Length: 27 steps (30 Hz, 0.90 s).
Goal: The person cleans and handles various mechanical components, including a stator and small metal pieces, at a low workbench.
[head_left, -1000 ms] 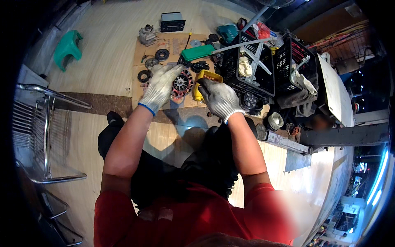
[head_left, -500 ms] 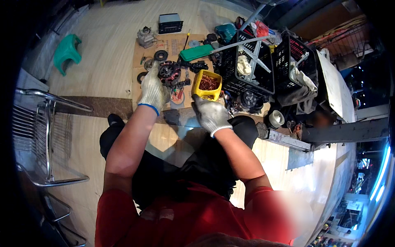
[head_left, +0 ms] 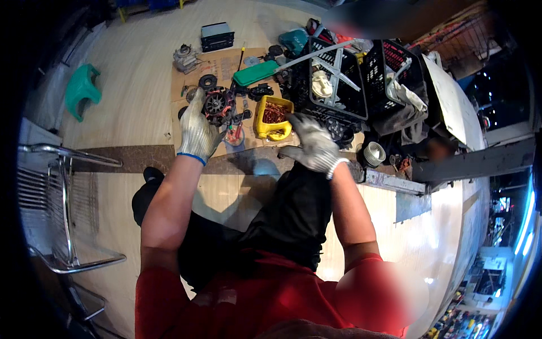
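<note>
My left hand (head_left: 197,129), in a white knitted glove with a blue cuff, lies beside a dark round motor part with reddish windings (head_left: 218,105). Its fingers are stretched out along the part's left side, with the thumb apart from them. My right hand (head_left: 315,142), also gloved and smudged dark, hovers with spread fingers, nothing visible in it. Just left of it stands a cut-open yellow plastic jug (head_left: 260,121) with its handle toward me. Reddish copper scraps (head_left: 275,113) fill its inside. A dark ring-shaped part (head_left: 208,82) lies beyond my left fingertips.
Cardboard (head_left: 226,60) under the parts also carries a metal housing (head_left: 185,59) and a green flat-headed tool (head_left: 257,73). Black crates (head_left: 339,110) stand at the right, near a white fan wheel (head_left: 374,153). A green stool (head_left: 82,90) and metal chair (head_left: 68,209) are at the left.
My right hand has come away from the yellow jug's handle, moving right, and its fingers have spread. The left hand stays beside the motor part. The whole view has shifted slightly.
</note>
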{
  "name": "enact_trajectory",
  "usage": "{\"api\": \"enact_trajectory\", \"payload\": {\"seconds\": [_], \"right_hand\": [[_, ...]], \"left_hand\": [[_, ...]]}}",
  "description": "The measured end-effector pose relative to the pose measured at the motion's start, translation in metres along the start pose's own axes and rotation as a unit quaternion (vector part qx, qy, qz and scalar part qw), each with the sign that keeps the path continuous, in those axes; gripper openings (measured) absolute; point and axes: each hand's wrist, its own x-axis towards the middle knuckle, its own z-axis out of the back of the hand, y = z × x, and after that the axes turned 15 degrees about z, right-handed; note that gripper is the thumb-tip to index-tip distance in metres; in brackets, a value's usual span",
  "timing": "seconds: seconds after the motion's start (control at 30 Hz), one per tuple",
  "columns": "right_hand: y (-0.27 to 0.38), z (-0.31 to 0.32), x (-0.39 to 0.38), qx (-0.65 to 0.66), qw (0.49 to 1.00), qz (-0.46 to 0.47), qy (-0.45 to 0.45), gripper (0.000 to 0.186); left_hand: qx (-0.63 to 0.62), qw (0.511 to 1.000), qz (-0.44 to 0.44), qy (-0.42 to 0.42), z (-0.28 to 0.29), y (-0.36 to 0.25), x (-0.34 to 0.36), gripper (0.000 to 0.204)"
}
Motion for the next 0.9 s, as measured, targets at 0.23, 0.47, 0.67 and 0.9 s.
{"api": "enact_trajectory", "payload": {"seconds": [0.23,0.47,0.67,0.9], "right_hand": [[0.046,-0.031,0.097,0.124,0.987,0.029,-0.101,0.051],[0.011,-0.038,0.103,0.324,0.935,0.089,-0.110,0.030],[-0.064,-0.021,0.004,0.079,0.995,0.024,-0.054,0.036],[-0.163,-0.027,-0.224,-0.068,0.985,-0.138,-0.079,0.032]], "left_hand": [[0.042,0.998,-0.026,-0.044,-0.003,0.010,0.009,0.032],[0.040,0.999,0.015,0.030,0.044,-0.009,0.037,0.043],[0.068,0.997,0.034,0.029,0.059,-0.027,0.048,0.048],[0.091,0.988,0.010,-0.121,0.018,-0.013,0.023,0.056]]}}
